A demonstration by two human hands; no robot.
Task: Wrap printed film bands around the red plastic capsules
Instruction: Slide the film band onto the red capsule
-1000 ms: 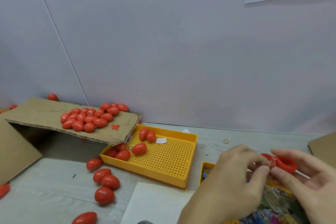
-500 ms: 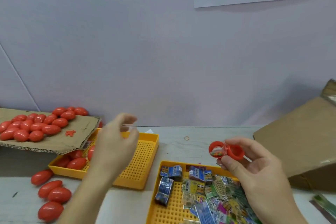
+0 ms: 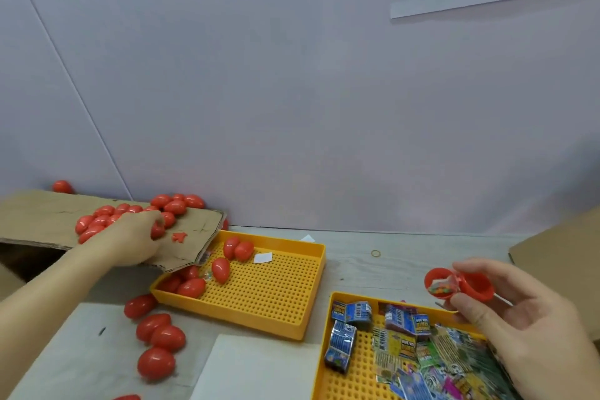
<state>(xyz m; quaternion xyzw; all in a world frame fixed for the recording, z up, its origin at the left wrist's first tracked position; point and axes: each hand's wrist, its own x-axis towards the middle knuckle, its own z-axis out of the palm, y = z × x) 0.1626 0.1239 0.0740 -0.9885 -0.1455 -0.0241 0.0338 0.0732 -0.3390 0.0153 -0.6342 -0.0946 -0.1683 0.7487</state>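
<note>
My left hand reaches onto a heap of red capsules lying on a cardboard flap at the left; its fingers curl around one capsule at the heap's edge. My right hand holds an open hinged red capsule above the table at the right, with colourful contents showing in its left half. Below that hand, printed film bands lie piled in a yellow perforated tray.
A second yellow tray in the middle holds several capsules at its left end. Loose capsules lie on the table at front left. A white sheet lies in front, a cardboard box stands at the right, and a rubber band lies near the wall.
My hands have parted: the left has swung out to the capsule heap on the cardboard. The right keeps the open capsule, held alone over the band tray.
</note>
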